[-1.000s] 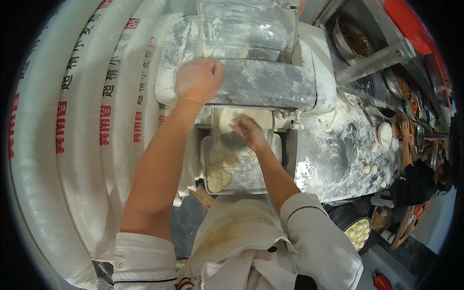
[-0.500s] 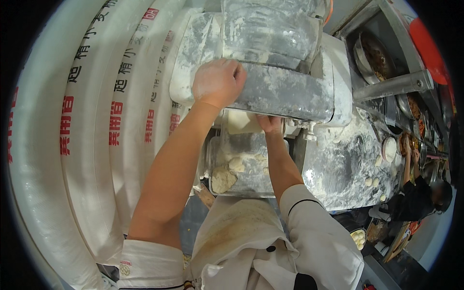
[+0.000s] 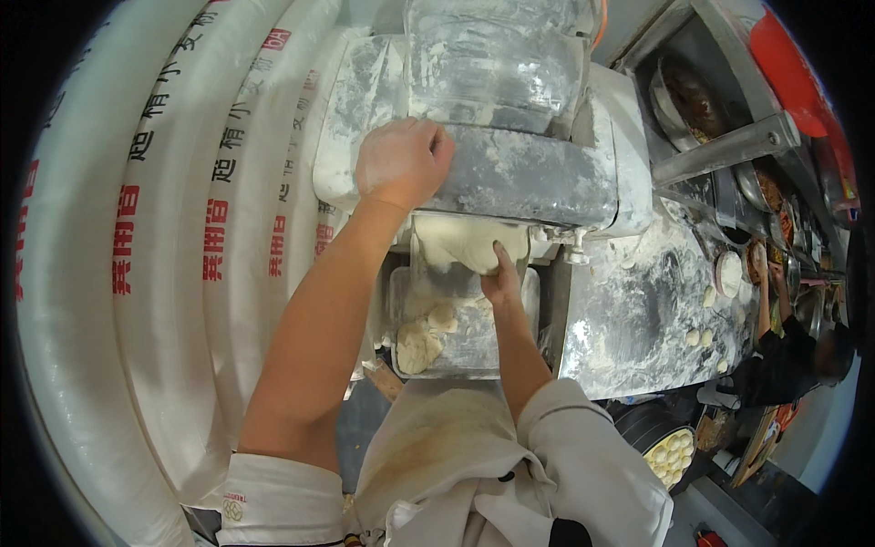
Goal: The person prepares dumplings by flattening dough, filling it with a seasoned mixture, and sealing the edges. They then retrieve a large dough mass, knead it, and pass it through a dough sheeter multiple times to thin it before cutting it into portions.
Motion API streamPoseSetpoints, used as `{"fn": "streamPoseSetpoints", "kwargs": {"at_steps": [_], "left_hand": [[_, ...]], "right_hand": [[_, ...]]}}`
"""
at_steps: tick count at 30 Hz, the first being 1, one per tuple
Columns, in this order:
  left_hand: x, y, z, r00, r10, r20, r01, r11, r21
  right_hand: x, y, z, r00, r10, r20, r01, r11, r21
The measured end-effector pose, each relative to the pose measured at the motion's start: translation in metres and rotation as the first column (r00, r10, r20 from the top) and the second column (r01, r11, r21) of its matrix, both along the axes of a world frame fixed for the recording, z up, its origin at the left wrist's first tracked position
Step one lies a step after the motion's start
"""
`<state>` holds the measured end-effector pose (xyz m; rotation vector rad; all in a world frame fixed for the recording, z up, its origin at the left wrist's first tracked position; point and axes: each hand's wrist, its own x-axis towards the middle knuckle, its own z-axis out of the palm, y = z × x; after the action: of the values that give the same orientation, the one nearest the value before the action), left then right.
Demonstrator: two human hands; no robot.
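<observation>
Floury metal worktable (image 3: 629,319) off to our right, big white sacks (image 3: 173,273) lined up on our left, and we're right up against a dusty machine (image 3: 519,173). Our dough sheet (image 3: 460,242) sits just below the machine's front, and we'd guess it's soft, fairly light and easy to tear, so a broad hold near the edge seems smarter than a hard pinch. Our right hand (image 3: 500,278) has its lower right edge, thumb on top, other fingers mostly hidden. Our left hand (image 3: 404,164) is curled like a fist on the machine, above and left of the sheet, not touching it.
</observation>
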<state>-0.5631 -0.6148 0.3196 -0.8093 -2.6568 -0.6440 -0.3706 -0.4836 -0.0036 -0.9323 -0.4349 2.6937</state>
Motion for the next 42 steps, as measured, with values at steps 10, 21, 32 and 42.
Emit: {"fn": "streamPoseSetpoints", "kwargs": {"at_steps": [10,21,32,42], "left_hand": [[-0.003,-0.010,-0.003,0.999,0.000,0.046,0.003,0.999,-0.046],[0.001,-0.010,0.008,0.999,-0.011,0.041,0.011,1.000,0.011],[-0.001,-0.016,0.001,0.999,0.014,-0.035,-0.015,1.000,-0.016],[0.001,-0.022,0.000,0.998,0.045,-0.039,-0.047,0.997,-0.061]], "right_hand": [[0.039,0.050,0.335,0.933,0.344,-0.106,-0.287,0.889,0.358],[-0.213,0.152,0.471,0.941,-0.161,-0.297,0.027,-0.841,0.540],[-0.075,0.083,0.408,0.894,0.253,0.369,-0.364,-0.066,0.929],[-0.041,-0.008,0.060,0.191,0.922,0.337,-0.851,-0.016,0.525]]}}
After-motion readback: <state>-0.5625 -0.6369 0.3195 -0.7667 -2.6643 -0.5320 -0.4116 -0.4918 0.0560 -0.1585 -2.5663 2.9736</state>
